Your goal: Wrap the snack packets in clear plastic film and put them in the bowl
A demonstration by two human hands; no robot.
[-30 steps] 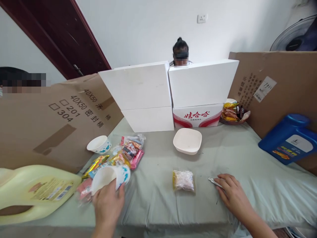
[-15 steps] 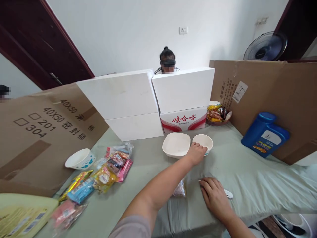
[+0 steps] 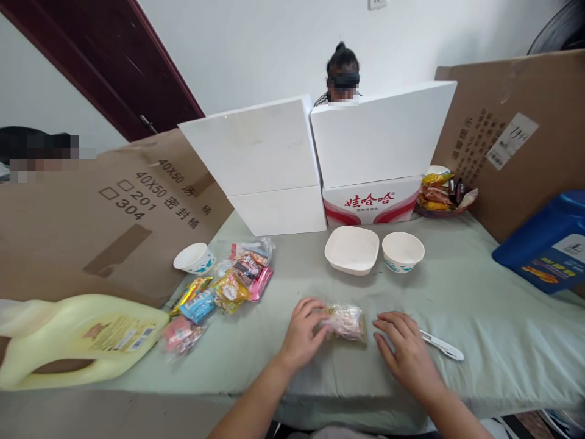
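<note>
A small clear snack packet lies near the front of the table on the pale green cloth. My left hand touches the packet's left end with its fingertips. My right hand rests flat on the cloth just right of the packet, fingers apart, beside a white pen-like tool. Farther back stand a square white bowl and, to its right, a round white bowl with blue marks.
A pile of wrapped snacks and another round bowl lie at the left, with a yellow jug lying in front. A blue jug sits at the right. White foam boxes and cardboard sheets wall the table; a person sits behind them.
My left hand left the round bowl beside the square bowl and drew back to the snack packet. My right hand stayed near the white tool.
</note>
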